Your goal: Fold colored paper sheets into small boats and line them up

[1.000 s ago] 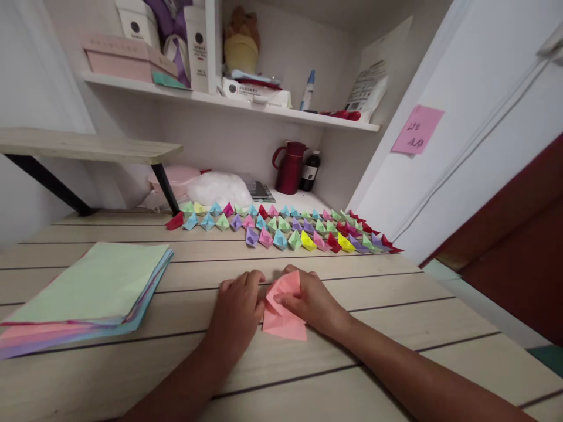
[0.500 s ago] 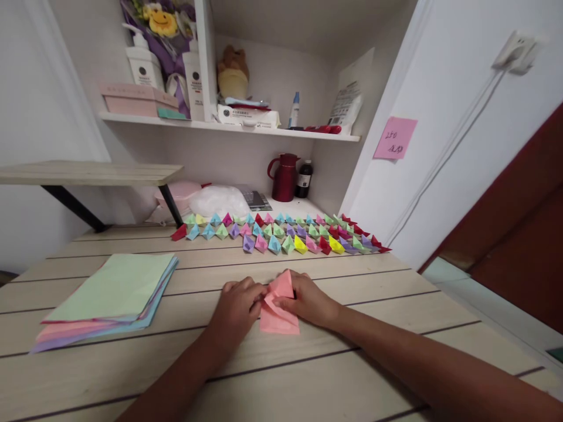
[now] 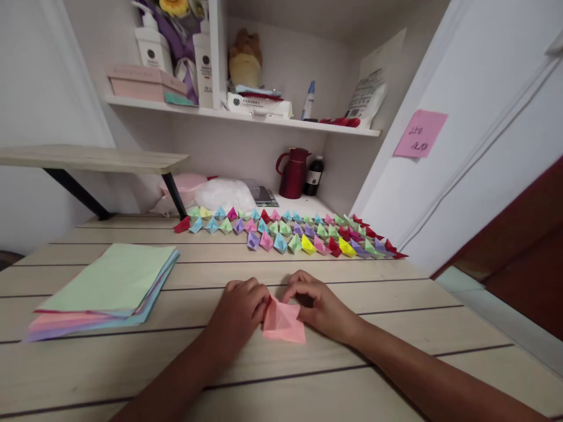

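Observation:
A partly folded piece of pink paper (image 3: 284,323) lies on the table in front of me, its creases raised at the upper edge. At its upper left corner, my left hand (image 3: 240,310) is closed, pinching the paper between thumb and fingers. My right hand (image 3: 323,308) curves around the upper right of the paper, with the index finger at the back edge and the thumb at the right side, the paper between them. Beyond both hands stand rows of small folded paper boats (image 3: 294,244) in many colours.
On the left lies a stack of coloured paper sheets (image 3: 114,278), green on top. A raised wooden shelf (image 3: 92,158) on black legs stands behind it. A red jug (image 3: 294,176) and a dark bottle (image 3: 314,177) stand at the back. A pink note (image 3: 421,133) is on the wall.
The right hand has shifted its hold, from gripping a raised flap to the paper's back and right edges. The flap is lower and the paper lies flatter. The camera view has shifted slightly.

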`<action>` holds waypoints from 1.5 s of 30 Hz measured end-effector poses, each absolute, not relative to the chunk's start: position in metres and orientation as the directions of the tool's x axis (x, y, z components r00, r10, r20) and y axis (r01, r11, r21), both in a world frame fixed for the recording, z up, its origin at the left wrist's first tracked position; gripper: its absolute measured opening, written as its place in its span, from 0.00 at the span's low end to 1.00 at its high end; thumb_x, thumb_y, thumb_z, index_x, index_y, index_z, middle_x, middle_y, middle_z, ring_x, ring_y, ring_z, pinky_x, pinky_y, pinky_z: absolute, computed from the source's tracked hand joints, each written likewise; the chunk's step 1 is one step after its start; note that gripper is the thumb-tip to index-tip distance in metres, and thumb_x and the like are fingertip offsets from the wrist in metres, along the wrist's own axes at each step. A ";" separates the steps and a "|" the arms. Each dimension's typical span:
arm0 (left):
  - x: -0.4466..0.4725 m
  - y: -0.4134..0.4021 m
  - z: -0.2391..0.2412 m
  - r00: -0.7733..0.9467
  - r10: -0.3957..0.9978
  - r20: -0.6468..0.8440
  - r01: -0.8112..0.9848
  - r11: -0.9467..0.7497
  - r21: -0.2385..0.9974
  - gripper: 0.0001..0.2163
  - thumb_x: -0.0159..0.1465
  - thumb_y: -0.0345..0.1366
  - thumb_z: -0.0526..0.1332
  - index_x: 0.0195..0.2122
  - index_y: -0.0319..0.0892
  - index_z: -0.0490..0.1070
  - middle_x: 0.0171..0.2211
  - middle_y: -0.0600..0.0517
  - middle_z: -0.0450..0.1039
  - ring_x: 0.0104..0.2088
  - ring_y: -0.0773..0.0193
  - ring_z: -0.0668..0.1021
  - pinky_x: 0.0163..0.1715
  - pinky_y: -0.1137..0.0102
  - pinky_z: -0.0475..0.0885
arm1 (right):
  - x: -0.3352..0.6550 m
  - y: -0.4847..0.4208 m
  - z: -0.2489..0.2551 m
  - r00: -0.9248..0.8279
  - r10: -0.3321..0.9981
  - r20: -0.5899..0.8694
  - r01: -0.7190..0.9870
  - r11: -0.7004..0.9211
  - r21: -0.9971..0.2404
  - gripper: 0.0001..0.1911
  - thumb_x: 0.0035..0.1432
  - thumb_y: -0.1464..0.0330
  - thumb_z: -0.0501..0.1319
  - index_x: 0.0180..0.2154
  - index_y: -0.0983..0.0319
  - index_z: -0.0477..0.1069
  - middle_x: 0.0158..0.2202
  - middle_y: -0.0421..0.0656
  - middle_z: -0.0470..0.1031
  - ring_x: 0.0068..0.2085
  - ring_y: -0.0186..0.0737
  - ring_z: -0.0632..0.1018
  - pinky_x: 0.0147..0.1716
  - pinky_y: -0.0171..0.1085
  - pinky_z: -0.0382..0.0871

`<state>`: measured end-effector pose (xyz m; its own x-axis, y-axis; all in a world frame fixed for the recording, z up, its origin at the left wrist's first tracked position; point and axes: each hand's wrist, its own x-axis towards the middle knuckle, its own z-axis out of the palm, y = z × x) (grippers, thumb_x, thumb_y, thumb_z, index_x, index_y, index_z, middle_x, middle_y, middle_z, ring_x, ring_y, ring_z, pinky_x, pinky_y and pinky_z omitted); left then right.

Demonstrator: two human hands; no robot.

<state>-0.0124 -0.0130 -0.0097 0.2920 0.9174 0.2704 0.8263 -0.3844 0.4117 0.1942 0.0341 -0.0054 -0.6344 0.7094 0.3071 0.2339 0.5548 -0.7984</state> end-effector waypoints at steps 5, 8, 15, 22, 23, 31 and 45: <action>-0.014 -0.012 -0.013 0.250 0.931 0.267 0.800 -0.354 0.485 0.05 0.58 0.25 0.57 0.31 0.43 0.66 0.30 0.56 0.70 0.34 0.63 0.72 0.41 0.65 0.62 | 0.196 0.032 -0.003 -0.621 0.728 0.292 0.309 0.569 -0.762 0.12 0.49 0.82 0.62 0.31 0.59 0.72 0.36 0.42 0.68 0.39 0.39 0.72 0.36 0.36 0.64; -0.014 -0.012 -0.012 0.267 0.929 0.258 0.778 -0.365 0.511 0.10 0.58 0.24 0.56 0.37 0.45 0.68 0.34 0.55 0.71 0.36 0.63 0.73 0.43 0.64 0.62 | 0.197 0.032 -0.004 -0.619 0.725 0.300 0.371 0.607 -0.703 0.15 0.45 0.85 0.59 0.31 0.60 0.68 0.35 0.41 0.68 0.39 0.40 0.71 0.37 0.37 0.63; -0.012 -0.011 -0.009 0.252 0.945 0.211 0.799 -0.326 0.506 0.24 0.60 0.24 0.54 0.57 0.49 0.63 0.39 0.53 0.72 0.39 0.62 0.74 0.47 0.61 0.62 | 0.195 0.032 -0.004 -0.622 0.721 0.304 0.438 0.643 -0.629 0.08 0.53 0.79 0.60 0.32 0.60 0.67 0.35 0.41 0.70 0.39 0.42 0.71 0.40 0.39 0.62; -0.007 -0.011 -0.002 0.398 0.900 0.180 0.842 -0.436 0.319 0.17 0.64 0.26 0.54 0.49 0.51 0.71 0.38 0.52 0.71 0.40 0.59 0.74 0.44 0.61 0.63 | 0.194 0.029 -0.003 -0.559 0.765 0.319 0.469 0.610 -0.639 0.15 0.49 0.80 0.62 0.37 0.58 0.67 0.37 0.41 0.70 0.37 0.40 0.72 0.38 0.38 0.63; -0.007 -0.011 -0.002 0.405 0.896 0.181 0.845 -0.442 0.302 0.16 0.64 0.26 0.54 0.48 0.50 0.72 0.38 0.52 0.71 0.40 0.59 0.73 0.44 0.61 0.64 | 0.194 0.028 -0.003 -0.559 0.761 0.329 0.465 0.616 -0.636 0.16 0.49 0.80 0.61 0.39 0.58 0.66 0.38 0.42 0.70 0.38 0.40 0.72 0.39 0.38 0.64; -0.006 -0.012 -0.007 0.431 0.885 0.174 0.857 -0.462 0.227 0.11 0.64 0.26 0.55 0.42 0.47 0.74 0.38 0.51 0.70 0.39 0.59 0.74 0.44 0.60 0.64 | 0.205 0.022 -0.003 -0.738 0.506 0.447 0.401 0.861 -0.312 0.21 0.50 0.81 0.59 0.43 0.55 0.69 0.47 0.45 0.68 0.49 0.46 0.68 0.47 0.45 0.60; -0.012 -0.017 -0.005 0.116 0.882 0.457 0.798 -0.357 0.485 0.13 0.59 0.39 0.62 0.44 0.44 0.65 0.35 0.52 0.73 0.33 0.60 0.76 0.42 0.59 0.69 | 0.200 0.032 -0.007 -0.463 0.834 0.300 0.708 0.551 -0.441 0.05 0.53 0.73 0.60 0.28 0.60 0.63 0.29 0.41 0.70 0.33 0.41 0.69 0.35 0.40 0.59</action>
